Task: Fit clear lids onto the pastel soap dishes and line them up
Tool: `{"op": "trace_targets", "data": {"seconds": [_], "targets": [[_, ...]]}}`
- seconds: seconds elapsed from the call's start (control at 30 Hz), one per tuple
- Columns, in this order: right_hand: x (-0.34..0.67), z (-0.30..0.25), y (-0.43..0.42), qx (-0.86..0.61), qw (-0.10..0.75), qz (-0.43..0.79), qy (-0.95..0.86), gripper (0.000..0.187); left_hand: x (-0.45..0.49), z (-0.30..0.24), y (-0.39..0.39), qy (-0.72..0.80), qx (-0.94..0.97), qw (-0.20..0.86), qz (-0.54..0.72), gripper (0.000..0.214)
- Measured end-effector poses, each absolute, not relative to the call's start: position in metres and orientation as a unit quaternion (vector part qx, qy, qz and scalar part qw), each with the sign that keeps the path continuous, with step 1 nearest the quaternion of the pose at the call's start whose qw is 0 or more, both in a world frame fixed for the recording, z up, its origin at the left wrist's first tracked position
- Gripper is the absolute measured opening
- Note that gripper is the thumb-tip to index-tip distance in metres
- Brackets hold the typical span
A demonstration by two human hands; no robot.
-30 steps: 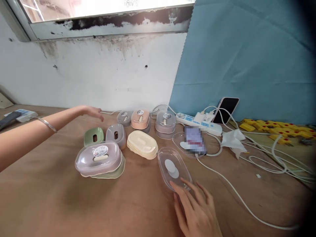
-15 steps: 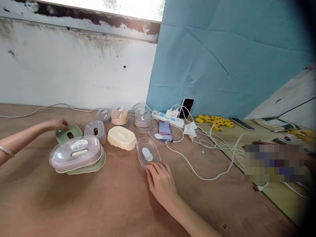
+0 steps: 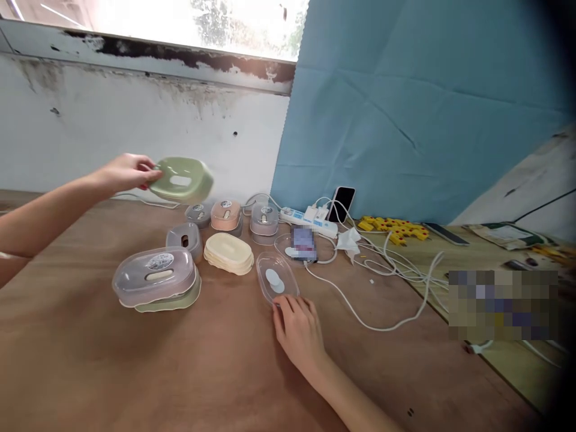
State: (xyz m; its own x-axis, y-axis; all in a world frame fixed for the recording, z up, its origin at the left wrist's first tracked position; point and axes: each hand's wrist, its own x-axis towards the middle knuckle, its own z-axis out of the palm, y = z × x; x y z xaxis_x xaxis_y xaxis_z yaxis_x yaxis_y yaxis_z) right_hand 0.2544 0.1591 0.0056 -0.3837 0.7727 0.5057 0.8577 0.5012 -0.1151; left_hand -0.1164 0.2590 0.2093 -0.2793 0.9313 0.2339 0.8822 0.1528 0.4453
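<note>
My left hand (image 3: 135, 172) pinches the left end of a green oval plastic cover (image 3: 191, 187) with a slot in it, held up above the table and tilted. My right hand (image 3: 299, 330) has its fingers closed on the near rim of a clear oval plastic lid (image 3: 287, 278), which lies on the table with two round white stickers (image 3: 275, 281) in it. Left of it is a stack of cream oval pieces (image 3: 228, 249). Nearer me on the left, a clear-lidded pinkish oval box (image 3: 135, 273) rests on a green base (image 3: 184, 298).
A grey slotted cover (image 3: 189, 237) and several small lidded boxes, one of them a peach box (image 3: 225, 215), stand toward the wall. A white power strip (image 3: 330, 228), tangled cables (image 3: 387, 327), a leaning phone (image 3: 342, 201) and yellow pieces (image 3: 389, 227) lie to the right.
My left hand has lifted the green cover off the table and carried it up and to the right. My right hand stays at the clear lid. The view has shifted slightly.
</note>
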Motion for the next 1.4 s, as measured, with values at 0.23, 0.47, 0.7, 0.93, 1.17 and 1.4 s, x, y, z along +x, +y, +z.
{"op": "trace_targets", "data": {"seconds": [0.23,0.47,0.7,0.93,1.17,1.4], "targets": [[0.262,0.004,0.168,-0.476,0.329,-0.107,-0.809,0.036,0.003,0.151,0.172,0.566,0.753,0.251,0.222,0.024],[0.263,0.013,0.171,-0.418,0.379,-0.081,-0.822,0.041,0.031,0.07,0.109,0.527,0.647,0.514,0.196,0.033],[0.22,0.072,0.22,-0.385,0.248,-0.022,-0.888,0.049,0.027,0.021,0.119,0.473,0.596,0.546,0.35,0.039],[0.164,0.067,0.259,-0.408,0.162,0.034,-0.898,0.079,0.028,0.006,0.1,0.48,0.558,0.527,0.425,0.039],[0.18,0.07,0.273,-0.398,0.229,0.131,-0.879,0.097,0.014,0.001,0.081,0.462,0.547,0.511,0.476,0.037],[0.232,0.066,0.198,-0.33,0.241,0.189,-0.893,0.106,0.007,0.009,0.066,0.514,0.562,0.411,0.5,0.032]]}}
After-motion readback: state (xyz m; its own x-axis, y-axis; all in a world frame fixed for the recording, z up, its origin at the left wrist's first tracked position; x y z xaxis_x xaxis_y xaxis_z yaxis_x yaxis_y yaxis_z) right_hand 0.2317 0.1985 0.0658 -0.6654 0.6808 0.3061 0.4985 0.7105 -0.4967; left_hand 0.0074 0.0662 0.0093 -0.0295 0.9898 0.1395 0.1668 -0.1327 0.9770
